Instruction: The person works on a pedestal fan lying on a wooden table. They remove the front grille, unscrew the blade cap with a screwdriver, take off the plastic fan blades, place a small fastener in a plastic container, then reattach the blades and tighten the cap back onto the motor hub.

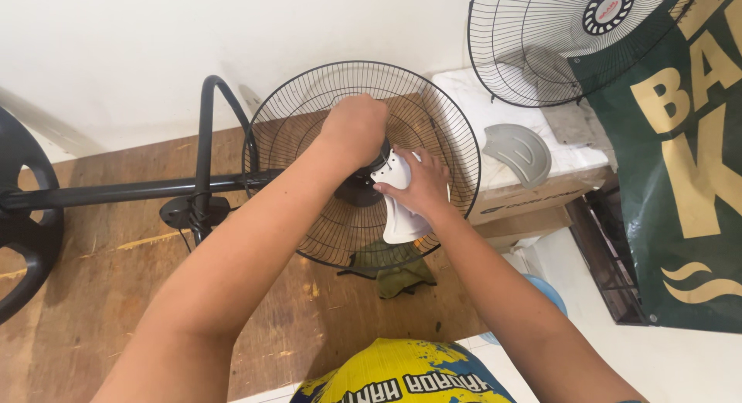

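A black fan lies on its side on a wooden table (100,279), its round wire rear grille (309,117) facing up. My left hand (354,129) is fisted at the grille's centre, over the dark motor hub (357,188). My right hand (421,183) grips a white fan blade (402,217) that sits inside the grille next to the hub. The hub's shaft is hidden under my left fist.
The fan's black pole (131,191) runs left to a round base (19,217). A second wire grille (556,40) leans at top right above a grey loose blade (518,152) on a cardboard box (533,198). A green banner (688,163) hangs right. An olive cloth (398,275) lies under the grille.
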Action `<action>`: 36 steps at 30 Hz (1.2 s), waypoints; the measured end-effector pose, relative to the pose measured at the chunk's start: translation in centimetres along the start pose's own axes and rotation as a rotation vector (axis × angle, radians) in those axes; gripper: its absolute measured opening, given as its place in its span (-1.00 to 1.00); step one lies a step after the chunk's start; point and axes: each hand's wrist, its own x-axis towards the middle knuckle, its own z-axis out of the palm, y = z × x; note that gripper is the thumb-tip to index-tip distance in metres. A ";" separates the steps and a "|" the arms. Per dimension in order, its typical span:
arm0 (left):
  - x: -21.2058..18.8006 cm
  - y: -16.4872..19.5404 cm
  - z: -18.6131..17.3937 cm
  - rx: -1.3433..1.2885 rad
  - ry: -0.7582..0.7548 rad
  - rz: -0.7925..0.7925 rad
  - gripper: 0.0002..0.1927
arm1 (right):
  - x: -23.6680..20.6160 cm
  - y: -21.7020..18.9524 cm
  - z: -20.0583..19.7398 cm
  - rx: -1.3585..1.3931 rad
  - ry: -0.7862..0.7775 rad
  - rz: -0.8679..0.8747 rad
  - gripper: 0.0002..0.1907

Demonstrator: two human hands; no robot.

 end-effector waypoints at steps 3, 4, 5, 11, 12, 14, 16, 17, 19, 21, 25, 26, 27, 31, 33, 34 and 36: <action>-0.2 0.5 -0.5 -0.009 0.025 0.025 -0.90 | 0.2 0.0 -0.1 0.001 -0.011 0.004 0.00; -0.2 0.6 -0.6 0.001 -0.023 0.019 -0.89 | 0.2 0.0 -0.1 -0.003 -0.018 0.009 -0.01; -0.1 0.6 -0.7 0.011 -0.069 0.013 -0.88 | 0.2 -0.1 -0.2 -0.003 -0.023 0.013 -0.01; 0.8 1.3 -1.0 0.016 -0.187 -0.044 -0.86 | 0.3 -0.2 -0.3 0.001 -0.031 0.018 -0.01; 1.1 1.5 -1.0 0.017 -0.213 -0.049 -0.85 | 0.3 -0.2 -0.3 0.002 -0.034 0.016 -0.01; 1.5 1.7 -0.9 0.000 -0.228 -0.045 -0.80 | 0.4 -0.3 -0.5 0.005 -0.042 0.017 -0.02; 1.9 2.0 -0.7 -0.004 -0.241 -0.061 -0.81 | 0.3 -0.4 -0.5 0.011 -0.056 0.027 -0.04; 2.3 2.1 -0.5 0.002 -0.247 -0.080 -0.84 | 0.4 -0.5 -0.5 0.008 -0.056 0.027 -0.05; 2.3 2.3 -0.3 -0.001 -0.243 -0.110 -0.84 | 0.3 -0.5 -0.6 0.001 -0.053 0.030 -0.07; 2.4 2.5 0.0 -0.021 -0.219 -0.127 -0.81 | 0.2 -0.5 -0.6 -0.013 -0.047 0.025 -0.06; 2.4 2.5 0.8 -0.081 -0.244 -0.192 -0.61 | 0.3 -0.3 -0.5 -0.028 -0.052 0.024 -0.10; 2.8 2.3 0.7 -0.125 -0.235 -0.192 -0.44 | 0.8 -0.4 -0.6 -0.027 -0.034 0.017 -0.09; 3.1 2.3 0.8 -0.176 -0.229 -0.194 -0.27 | 0.9 -0.3 -0.6 -0.031 -0.022 0.010 -0.07; 2.4 1.5 0.2 -0.086 -0.156 -0.020 -0.77 | 0.1 -0.3 -0.5 0.013 -0.003 -0.008 -0.05; 1.7 1.4 0.0 -0.073 -0.026 0.004 -0.78 | 0.3 -0.4 -0.5 0.010 -0.015 -0.005 -0.04; 1.4 1.6 0.1 -0.108 -0.010 -0.002 -0.81 | 0.1 -0.3 -0.5 0.007 -0.026 -0.001 -0.03; 1.0 1.5 0.2 -0.167 0.026 -0.012 -0.82 | -0.1 -0.4 -0.5 -0.003 -0.027 0.003 -0.03</action>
